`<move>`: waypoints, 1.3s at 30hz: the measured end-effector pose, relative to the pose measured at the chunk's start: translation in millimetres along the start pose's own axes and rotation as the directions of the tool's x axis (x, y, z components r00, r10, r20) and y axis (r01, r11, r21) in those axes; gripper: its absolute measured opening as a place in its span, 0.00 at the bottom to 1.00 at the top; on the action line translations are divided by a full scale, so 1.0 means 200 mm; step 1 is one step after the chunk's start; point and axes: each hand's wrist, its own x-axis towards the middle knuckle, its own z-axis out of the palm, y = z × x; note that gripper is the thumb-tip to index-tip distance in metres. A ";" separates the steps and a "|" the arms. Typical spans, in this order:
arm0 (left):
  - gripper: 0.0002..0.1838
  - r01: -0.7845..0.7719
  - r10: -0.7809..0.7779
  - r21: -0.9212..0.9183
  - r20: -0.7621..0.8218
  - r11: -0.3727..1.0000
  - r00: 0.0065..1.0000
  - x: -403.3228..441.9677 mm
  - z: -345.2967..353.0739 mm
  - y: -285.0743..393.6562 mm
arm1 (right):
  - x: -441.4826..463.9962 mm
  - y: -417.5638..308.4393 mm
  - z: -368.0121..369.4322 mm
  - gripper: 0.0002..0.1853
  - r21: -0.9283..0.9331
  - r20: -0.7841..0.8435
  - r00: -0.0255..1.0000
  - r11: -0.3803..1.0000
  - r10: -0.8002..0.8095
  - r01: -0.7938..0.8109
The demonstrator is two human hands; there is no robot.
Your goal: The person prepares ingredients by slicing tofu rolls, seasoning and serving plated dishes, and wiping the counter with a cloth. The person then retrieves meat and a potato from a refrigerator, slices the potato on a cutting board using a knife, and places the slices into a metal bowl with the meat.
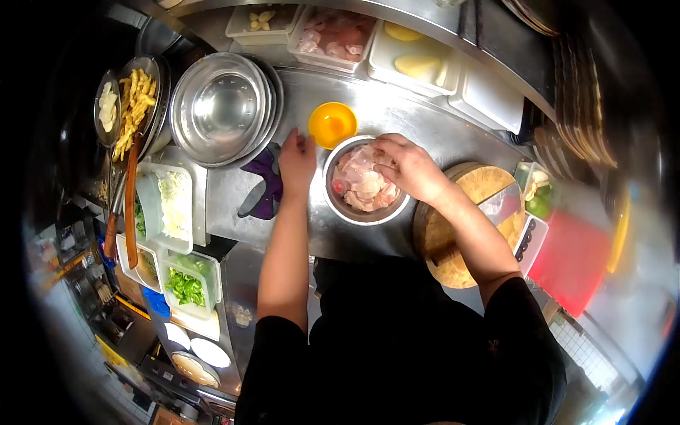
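A steel bowl (366, 219) on the metal counter holds pieces of raw meat (361, 177). My right hand (411, 166) reaches over its right rim, with bent fingers and thumb closed on the meat; some fingertips are hidden. Left of the bowl, my left hand (297, 157) hovers with fingers half bent and a little apart, nothing visible in it. Close to its fingertips stands a small orange bowl (333, 125). A dark purple cloth-like thing (269, 188) lies just left of that hand.
Stacked steel bowls (183, 117) stand at the back left. A round chopping block (443, 212) with a cleaver (501, 204) on it sits at right, beside a red board (570, 262). Tubs of food (333, 42) line the back. A container of greens (186, 287) is at left.
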 end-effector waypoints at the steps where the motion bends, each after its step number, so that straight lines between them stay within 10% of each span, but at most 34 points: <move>1: 0.20 0.146 -0.137 -0.177 0.062 0.973 0.989 0.06 0.03 -0.05 | -0.02 0.01 -0.03 0.24 -0.008 -0.030 1.000 1.000 0.002 -0.003; 5: 0.16 0.360 -0.266 -0.508 0.249 0.783 0.931 0.17 0.09 -0.11 | -0.16 0.01 -0.14 0.23 -0.138 -0.149 0.989 0.989 0.027 -0.048; 9: 0.10 0.268 -0.246 -0.584 0.118 0.766 0.962 0.24 0.14 -0.12 | -0.42 -0.05 -0.32 0.20 0.029 -0.268 0.927 0.964 0.262 -0.263; 12: 0.14 0.088 -0.098 -0.090 -0.109 0.992 0.989 0.18 0.09 -0.07 | -0.69 0.01 -0.37 0.17 -0.046 -0.410 0.865 0.940 0.290 -0.337; 15: 0.17 -0.340 0.371 0.159 -0.249 0.927 0.894 -0.15 0.10 0.14 | -0.83 0.14 -0.36 0.15 -0.105 -0.482 0.823 0.912 0.302 -0.396; 16: 0.18 -0.198 0.200 0.055 -0.023 0.979 0.980 -0.31 0.08 0.31 | -0.87 0.15 -0.36 0.15 -0.105 -0.490 0.809 0.899 0.325 -0.424; 20: 0.22 -0.767 0.671 -0.043 0.517 0.640 0.531 -0.88 0.37 0.50 | -0.71 0.30 -0.45 0.17 -0.323 -0.513 0.850 0.890 0.122 -0.322; 22: 0.24 -0.856 0.667 -0.139 0.693 0.498 0.276 -1.11 0.52 0.61 | -0.57 0.38 -0.50 0.18 -0.427 -0.455 0.890 0.869 0.033 -0.250; 25: 0.25 -0.926 0.559 -0.019 0.802 0.376 0.210 -1.29 0.67 0.63 | -0.30 0.46 -0.55 0.19 -0.518 -0.345 0.928 0.853 -0.141 -0.063; 29: 0.26 -0.942 0.540 0.210 0.777 0.263 0.324 -1.37 0.80 0.51 | 0.08 0.54 -0.61 0.17 -0.508 -0.270 0.924 0.855 -0.270 0.101; 35: 0.29 -0.909 0.548 0.256 0.733 0.328 0.404 -1.24 0.41 0.52 | 0.63 0.71 -0.57 0.30 -0.472 0.034 0.983 0.870 0.182 -0.145; 39: 0.28 -0.895 0.481 0.317 0.760 0.312 0.437 -1.21 0.24 0.50 | 0.91 0.99 -0.40 0.33 -0.513 0.131 0.974 0.853 0.184 -0.092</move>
